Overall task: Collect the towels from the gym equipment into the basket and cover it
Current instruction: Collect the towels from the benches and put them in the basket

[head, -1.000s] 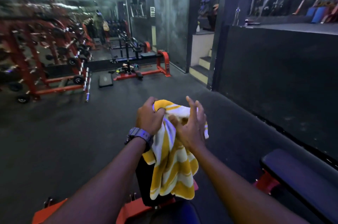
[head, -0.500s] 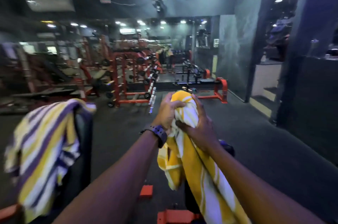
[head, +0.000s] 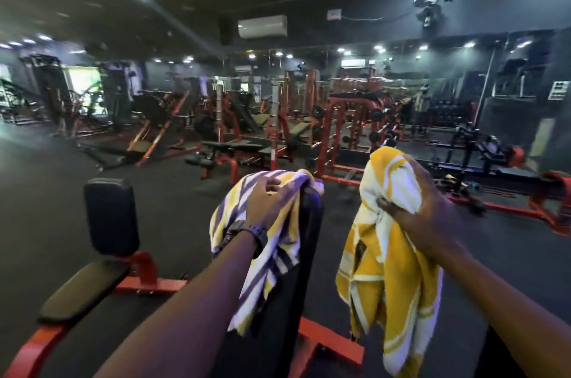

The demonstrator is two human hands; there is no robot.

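My right hand grips a yellow and white striped towel, bunched at the top and hanging down at the right of the view. A purple, white and yellow striped towel is draped over the top of a black upright bench pad in the middle. My left hand, with a dark watch on its wrist, rests on top of that towel, fingers curled over the cloth. No basket is in view.
A second black upright pad on an orange frame stands to the left, with a low black seat in front of it. Orange racks and benches fill the far floor. Dark open floor lies between.
My view has swung left. My left hand has let go of the yellow towel and reached onto the purple striped towel on the pad. My right hand alone holds the yellow towel.
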